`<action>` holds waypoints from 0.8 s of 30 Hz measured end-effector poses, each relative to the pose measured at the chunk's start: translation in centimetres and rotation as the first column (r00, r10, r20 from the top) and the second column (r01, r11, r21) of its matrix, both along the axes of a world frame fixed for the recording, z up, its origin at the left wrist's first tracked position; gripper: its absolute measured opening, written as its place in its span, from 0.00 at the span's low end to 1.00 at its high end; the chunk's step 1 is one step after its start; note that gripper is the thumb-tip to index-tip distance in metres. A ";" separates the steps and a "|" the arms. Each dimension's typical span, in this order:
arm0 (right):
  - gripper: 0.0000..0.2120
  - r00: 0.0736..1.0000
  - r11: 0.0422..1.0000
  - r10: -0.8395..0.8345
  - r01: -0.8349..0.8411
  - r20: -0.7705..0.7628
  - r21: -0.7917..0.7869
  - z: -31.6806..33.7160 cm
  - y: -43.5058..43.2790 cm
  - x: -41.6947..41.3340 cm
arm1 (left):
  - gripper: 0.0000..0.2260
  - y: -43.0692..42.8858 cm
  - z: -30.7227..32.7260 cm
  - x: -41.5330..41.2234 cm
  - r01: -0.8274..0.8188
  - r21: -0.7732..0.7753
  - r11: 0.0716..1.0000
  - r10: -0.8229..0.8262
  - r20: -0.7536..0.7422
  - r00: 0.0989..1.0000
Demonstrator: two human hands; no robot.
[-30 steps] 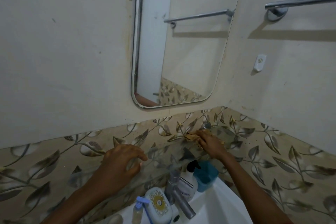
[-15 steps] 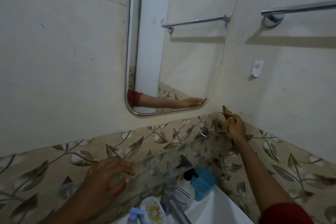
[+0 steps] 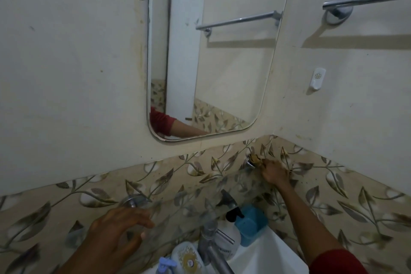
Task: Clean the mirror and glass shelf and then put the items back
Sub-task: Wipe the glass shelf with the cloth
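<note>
step: wiping the glass shelf (image 3: 200,198), far right end; mirror (image 3: 211,62) looks mostly clear, so I judge the shelf pass is the one in hand; items not yet put back
left hand (image 3: 117,231): open, fingers spread, flat on the near left part of the shelf just below the left metal bracket (image 3: 133,201); seems to steady the pane; grips nothing
glass shelf: clear pane running left to right along the leaf-pattern tile (image 3: 333,184) under the mirror; hard to see, smeary and hazy toward the right; nothing stands on it
items: lotion bottle (image 3: 189,259), faucet (image 3: 211,244), white pump bottle (image 3: 231,231), blue cup (image 3: 251,223) sit on the sink (image 3: 273,256) below the shelf, near centre
right hand (image 3: 273,171): closed on a crumpled yellowish cloth (image 3: 255,159), pressed at the right bracket in the far corner
next: judged; draw the cloth back leftward along the pane with even pressure, left hand giving way; then lift the items up from the sink
risk: pane may flex under a hard push; guess only
</note>
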State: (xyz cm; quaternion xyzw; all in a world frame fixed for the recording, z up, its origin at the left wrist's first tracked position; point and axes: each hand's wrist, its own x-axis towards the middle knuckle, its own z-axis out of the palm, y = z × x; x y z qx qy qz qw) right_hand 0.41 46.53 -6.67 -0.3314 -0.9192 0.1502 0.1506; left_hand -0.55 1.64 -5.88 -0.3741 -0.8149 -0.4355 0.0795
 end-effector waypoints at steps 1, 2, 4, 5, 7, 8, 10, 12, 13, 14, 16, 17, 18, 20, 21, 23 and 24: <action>0.18 1.000 1.000 0.001 -0.001 -0.021 -0.004 -0.3 -0.3 0.1 | 0.17 -0.1 0.1 0.1 0.003 -0.002 1.000 -0.003 0.014 1.000; 0.17 0.999 1.000 -0.003 0.003 -0.040 -0.002 -0.6 -0.7 0.3 | 0.17 -0.2 0.0 0.0 0.008 0.006 1.000 -0.008 0.025 1.000; 0.16 0.997 0.999 -0.032 0.032 -0.072 0.010 -1.4 -1.9 0.5 | 0.17 -0.5 -0.2 -0.2 0.018 0.008 1.000 -0.018 0.024 1.000; 0.16 0.996 0.999 -0.039 0.041 -0.080 0.022 -1.8 -2.7 0.5 | 0.16 -0.5 -0.2 -0.3 0.021 0.003 1.000 -0.021 0.018 1.000; 0.17 0.998 0.998 -0.017 0.020 -0.065 0.054 -2.3 -4.4 0.2 | 0.17 -0.5 -0.4 -0.5 0.025 0.003 1.000 -0.025 0.009 1.000; 0.17 0.998 0.998 0.003 0.001 -0.061 0.067 -2.4 -5.3 0.1 | 0.18 -0.5 -0.5 -0.7 0.026 0.006 1.000 -0.026 0.008 1.000; 0.16 0.996 0.995 0.052 -0.046 -0.073 0.083 -2.4 -6.6 0.0 | 0.16 -0.5 -0.7 -1.0 0.030 0.014 0.999 -0.030 0.000 1.000; 0.14 0.992 0.991 0.114 -0.109 -0.057 0.082 -2.1 -7.3 0.0 | 0.13 -0.5 -0.9 -1.1 0.030 0.026 0.999 -0.029 -0.016 0.999; 0.14 0.988 0.987 0.148 -0.145 -0.042 0.067 -1.9 -7.7 0.0 | 0.13 -0.5 -0.9 -1.1 0.030 0.022 0.999 -0.029 -0.020 0.999; 0.14 0.982 0.982 0.186 -0.185 -0.028 0.048 -1.6 -8.2 0.0 | 0.13 -0.5 -1.0 -1.1 0.034 0.013 0.999 -0.033 -0.023 0.999; 0.15 0.969 0.969 0.246 -0.245 -0.017 0.024 -1.1 -9.3 0.0 | 0.16 -0.7 -1.2 -1.2 0.044 -0.002 0.999 -0.044 -0.025 0.999; 0.16 0.966 0.966 0.258 -0.258 -0.018 0.022 -1.1 -9.8 -0.1 | 0.16 -0.8 -1.2 -1.2 0.042 -0.008 0.999 -0.042 -0.015 0.999; 0.16 0.965 0.965 0.262 -0.261 -0.022 0.026 -1.1 -10.5 0.0 | 0.15 -1.0 -1.3 -1.2 0.037 -0.011 0.999 -0.037 -0.002 0.999; 0.15 0.965 0.965 0.261 -0.260 -0.032 0.034 -1.2 -11.7 0.2 | 0.14 -1.3 -1.6 -1.2 0.022 -0.016 1.000 -0.022 0.001 1.000; 0.15 0.964 0.965 0.263 -0.262 -0.035 0.027 -1.2 -12.4 0.3 | 0.15 -1.5 -1.6 -1.2 0.010 -0.023 1.000 -0.010 0.003 1.000; 0.15 0.961 0.961 0.276 -0.276 -0.031 0.017 -1.2 -13.8 0.4 | 0.15 -1.9 -1.7 -1.2 -0.001 -0.033 0.999 0.001 0.012 1.000; 0.15 0.958 0.959 0.284 -0.283 -0.027 0.020 -1.2 -14.5 0.5 | 0.13 -2.1 -1.7 -1.2 -0.003 -0.036 0.999 0.003 0.010 1.000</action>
